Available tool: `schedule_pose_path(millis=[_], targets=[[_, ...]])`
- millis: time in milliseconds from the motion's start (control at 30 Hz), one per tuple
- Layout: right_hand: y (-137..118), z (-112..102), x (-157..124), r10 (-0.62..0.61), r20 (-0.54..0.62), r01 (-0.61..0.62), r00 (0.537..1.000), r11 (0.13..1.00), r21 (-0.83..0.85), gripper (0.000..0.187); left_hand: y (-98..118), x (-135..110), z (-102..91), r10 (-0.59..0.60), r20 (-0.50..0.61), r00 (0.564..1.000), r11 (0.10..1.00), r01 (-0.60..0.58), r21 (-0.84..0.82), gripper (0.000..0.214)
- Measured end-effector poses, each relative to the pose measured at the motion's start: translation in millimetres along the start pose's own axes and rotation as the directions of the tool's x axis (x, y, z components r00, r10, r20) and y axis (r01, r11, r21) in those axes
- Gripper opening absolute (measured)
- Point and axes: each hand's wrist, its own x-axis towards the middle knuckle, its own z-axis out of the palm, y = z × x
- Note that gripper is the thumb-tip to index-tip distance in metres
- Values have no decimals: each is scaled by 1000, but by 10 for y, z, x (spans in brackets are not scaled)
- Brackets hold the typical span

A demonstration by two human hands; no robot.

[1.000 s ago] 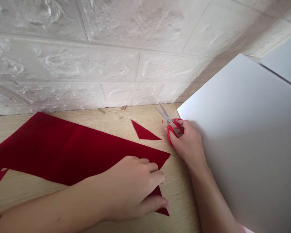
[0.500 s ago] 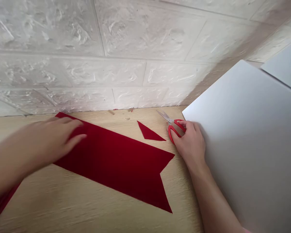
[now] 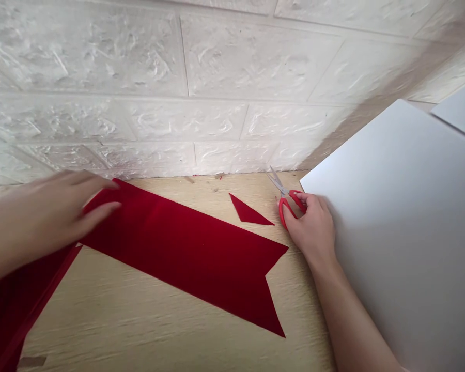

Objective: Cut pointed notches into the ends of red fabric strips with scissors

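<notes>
A long strip of dark red fabric [image 3: 186,248] lies aslant, its right end cut into a V notch. Over its left end is my left hand [image 3: 65,206], blurred by motion, with fingers stretched and thumb apart. I cannot tell how firmly it touches the cloth. My right hand [image 3: 313,222] rests at the right, its fingers through the red handles of a pair of scissors [image 3: 282,194]. The blades are slightly parted and point toward the wall. Between strip and scissors lies a small red triangular offcut [image 3: 250,212].
More red fabric [image 3: 27,299] lies at the lower left, partly under my left forearm. A white brick-patterned wall [image 3: 217,57] borders the wooden tabletop [image 3: 158,320] at the back. A large white panel [image 3: 403,196] stands at the right. Small scraps lie along the wall.
My left hand has slid left along the strip toward its far end. The scissors have turned, their tips pointing more steeply at the wall. The view has shifted slightly left.
</notes>
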Motion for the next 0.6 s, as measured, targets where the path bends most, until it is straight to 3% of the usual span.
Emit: schedule_pose_path(millis=[33,100,200,267,400,600], targets=[[-3,8,-2,5,-20,-5,1000,1000,19,45,275,126,87,19,27,999,987,-23,157,20],[-6,22,-3,-8,-67,12,998,999,48,46,862,397,316,43,263,964,964,-109,243,28],[12,34,3,-85,-139,97,987,992,84,42,1636,777,736,295,448,844,913,-387,127,24],[41,39,7,-126,-188,148,974,983,108,39,1976,972,1000,370,492,788,889,-455,60,24],[98,49,3,-160,-258,205,953,966,157,35,2265,1199,1301,324,565,759,903,-426,55,25],[95,68,-8,-186,-245,246,952,938,244,31,2434,1384,1256,177,672,719,944,-317,90,15]])
